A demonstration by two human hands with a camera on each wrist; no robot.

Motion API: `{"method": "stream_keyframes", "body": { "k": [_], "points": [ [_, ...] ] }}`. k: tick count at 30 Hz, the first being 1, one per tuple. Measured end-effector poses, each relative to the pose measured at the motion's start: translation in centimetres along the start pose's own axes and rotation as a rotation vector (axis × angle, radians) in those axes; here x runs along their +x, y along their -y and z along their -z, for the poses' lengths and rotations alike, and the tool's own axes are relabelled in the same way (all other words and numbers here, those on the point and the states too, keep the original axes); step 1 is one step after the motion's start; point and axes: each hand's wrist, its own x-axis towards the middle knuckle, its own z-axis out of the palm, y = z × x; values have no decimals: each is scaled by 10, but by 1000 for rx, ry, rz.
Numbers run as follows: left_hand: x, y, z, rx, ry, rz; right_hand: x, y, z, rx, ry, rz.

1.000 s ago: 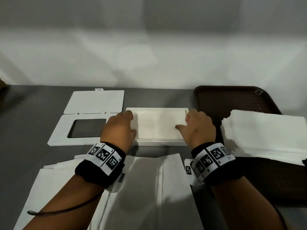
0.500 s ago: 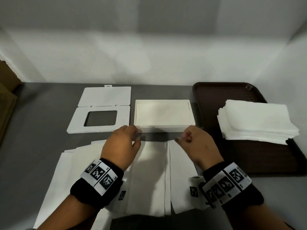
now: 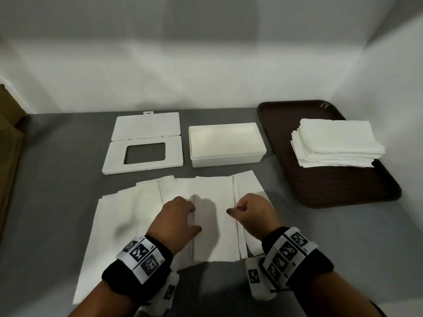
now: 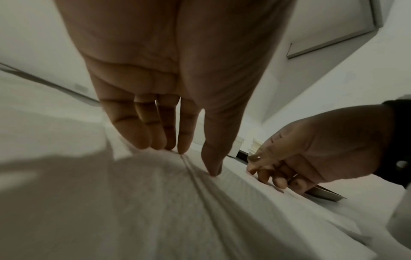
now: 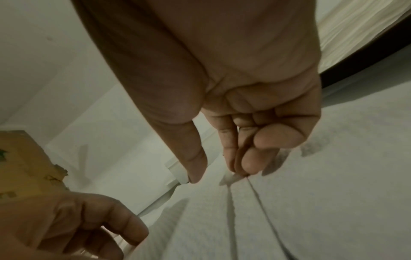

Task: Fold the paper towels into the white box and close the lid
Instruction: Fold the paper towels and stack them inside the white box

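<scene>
Head view first: the white box [image 3: 225, 144] sits open at twelve o'clock from the hands, and I judge it holds no towels yet, though its pale floor makes that hard to call. Its lid [image 3: 144, 143], a flat hard panel with a rectangular window and a flap swung back, lies just beside it at nine o'clock. So the closing is yet to come, and the folding has barely begun. Overlapping paper towels [image 3: 206, 216] lie spread on the grey table [image 3: 57, 179], thin, soft and creased lengthwise. The left hand [image 3: 176, 220] and the right hand [image 3: 253, 213] both rest on them. At two o'clock a dark brown tray [image 3: 332, 184], textured, with rounded corners, carries a neat stack of folded towels [image 3: 332, 143].

Left wrist view: fingers [image 4: 142, 126] nearly straight, tips pressing the sheet along a crease, thumb planted beside them; nothing gripped. The paper looks fibrous and limp.

Right wrist view: fingers [image 5: 251, 158] curled down onto a raised fold edge, thumb apart from them. Whether they actually pinch that edge, I cannot tell. The tray's rim curves past at one o'clock.
</scene>
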Motion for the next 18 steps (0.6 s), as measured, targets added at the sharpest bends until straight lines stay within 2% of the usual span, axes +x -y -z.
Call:
{"method": "stream_keyframes", "body": {
  "k": [3, 8, 13, 18],
  "points": [
    [0, 0, -1, 55, 10, -27, -3, 9, -2, 15, -25, -56],
    [-1, 1, -2, 82, 5, -53, -7, 19, -7, 21, 22, -105],
    [-2, 3, -3, 81, -5, -72, -16, 23, -15, 206, -33, -151],
    [-4, 7, -1, -2, -47, -98, -18, 23, -20, 103, 5, -118]
  ]
}}
